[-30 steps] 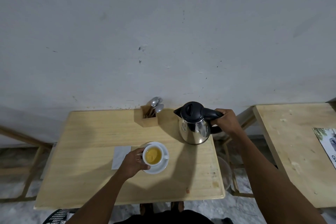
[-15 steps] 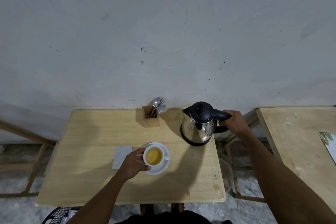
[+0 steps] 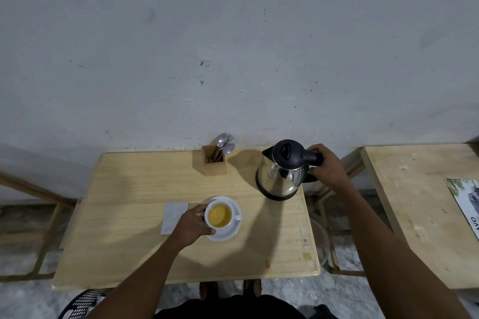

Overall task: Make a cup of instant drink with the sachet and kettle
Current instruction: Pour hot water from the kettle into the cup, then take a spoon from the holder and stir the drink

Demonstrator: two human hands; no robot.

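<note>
A white cup (image 3: 219,216) full of yellow-brown drink sits on a white saucer (image 3: 231,231) near the middle of the wooden table (image 3: 124,248). My left hand (image 3: 190,224) wraps the cup's left side. A steel kettle (image 3: 283,171) with a black lid stands upright at the table's back right corner on its black base. My right hand (image 3: 327,165) is closed around the kettle's black handle. A pale flat sachet or paper (image 3: 173,217) lies just left of the saucer, partly under my left hand.
A wooden holder (image 3: 214,163) with spoons and a fork stands at the back edge against the grey wall. A second wooden table (image 3: 414,215) with a printed sheet (image 3: 466,202) is to the right. A clear bowl (image 3: 318,243) sits below the gap between the tables.
The kettle has gone from held above the table to standing upright on its base at the back right. My left hand stays on the cup.
</note>
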